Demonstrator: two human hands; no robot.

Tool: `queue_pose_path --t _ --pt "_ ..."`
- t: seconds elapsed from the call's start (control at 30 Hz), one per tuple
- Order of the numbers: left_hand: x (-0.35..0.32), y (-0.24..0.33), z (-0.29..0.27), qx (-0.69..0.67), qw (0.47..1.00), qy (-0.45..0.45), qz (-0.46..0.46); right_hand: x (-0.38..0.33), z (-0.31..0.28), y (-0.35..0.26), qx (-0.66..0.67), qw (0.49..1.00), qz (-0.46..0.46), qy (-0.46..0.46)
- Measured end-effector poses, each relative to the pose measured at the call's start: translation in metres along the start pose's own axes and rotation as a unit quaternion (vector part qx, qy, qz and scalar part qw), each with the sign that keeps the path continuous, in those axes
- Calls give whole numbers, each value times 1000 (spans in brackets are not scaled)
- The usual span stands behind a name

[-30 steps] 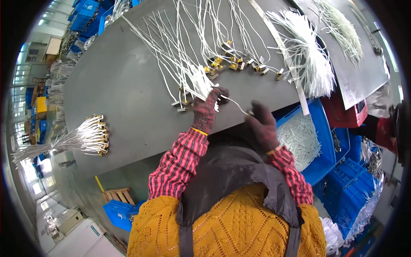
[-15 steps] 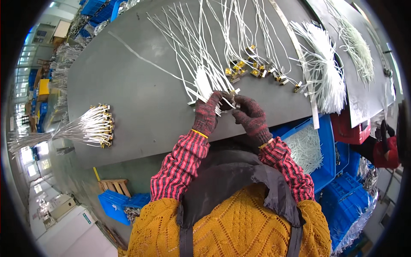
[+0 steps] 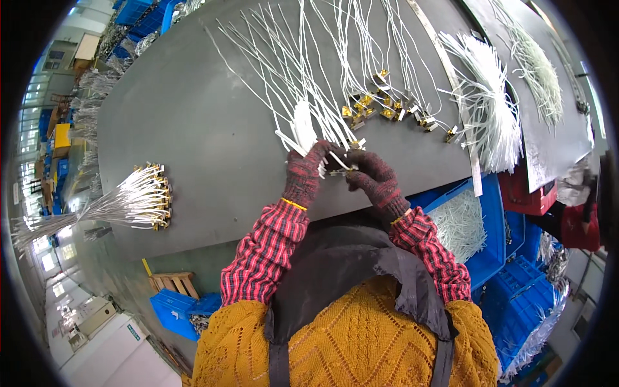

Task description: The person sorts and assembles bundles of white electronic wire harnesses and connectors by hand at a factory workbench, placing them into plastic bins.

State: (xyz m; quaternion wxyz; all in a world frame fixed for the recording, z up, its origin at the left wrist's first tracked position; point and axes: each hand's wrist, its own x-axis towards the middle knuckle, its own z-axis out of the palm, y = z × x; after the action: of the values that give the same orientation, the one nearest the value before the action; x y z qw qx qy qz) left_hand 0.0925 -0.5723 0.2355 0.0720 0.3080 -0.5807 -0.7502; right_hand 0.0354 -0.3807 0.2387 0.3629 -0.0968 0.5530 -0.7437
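Note:
My left hand (image 3: 303, 174), in a dark red and black knitted glove, is closed round a clump of short white sleeves (image 3: 302, 122) at the table's near side. Long white wires (image 3: 271, 68) fan away from it toward the far edge. Close beside it, my right hand (image 3: 376, 182), gloved alike, pinches the end of a white strand (image 3: 338, 160) between thumb and fingers. What sits at that fingertip is too small to make out. Just beyond the hands lie several white wires with brass-coloured metal terminals (image 3: 363, 103).
A tied bundle of terminal-ended wires (image 3: 138, 197) lies at the table's left. Right of a metal strip (image 3: 476, 171) is a thick white wire bundle (image 3: 487, 97). A blue bin (image 3: 493, 226) holds short white pieces. At far right, a person in red (image 3: 580, 226) stands near a red crate (image 3: 525, 191).
Both hands have shifted slightly left and nearer to me. A long wire that stretched out to the left has swung toward the other wires. The person at right has moved an arm.

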Motion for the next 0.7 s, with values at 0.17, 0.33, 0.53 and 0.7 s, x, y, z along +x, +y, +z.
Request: queue_pose_path --t 0.17,0.33,0.53,0.7 --pt "10 42 -16 15 999 -8 -35 30 -44 36 -371 905 -152 141" --pt "51 11 -102 210 959 187 -39 46 -14 12 -490 869 -59 38" --pt "42 47 -117 -93 969 224 -37 116 -49 15 -787 562 -253 38" --pt "31 43 -134 -266 959 95 -1 139 -61 -3 -812 518 -267 -26"
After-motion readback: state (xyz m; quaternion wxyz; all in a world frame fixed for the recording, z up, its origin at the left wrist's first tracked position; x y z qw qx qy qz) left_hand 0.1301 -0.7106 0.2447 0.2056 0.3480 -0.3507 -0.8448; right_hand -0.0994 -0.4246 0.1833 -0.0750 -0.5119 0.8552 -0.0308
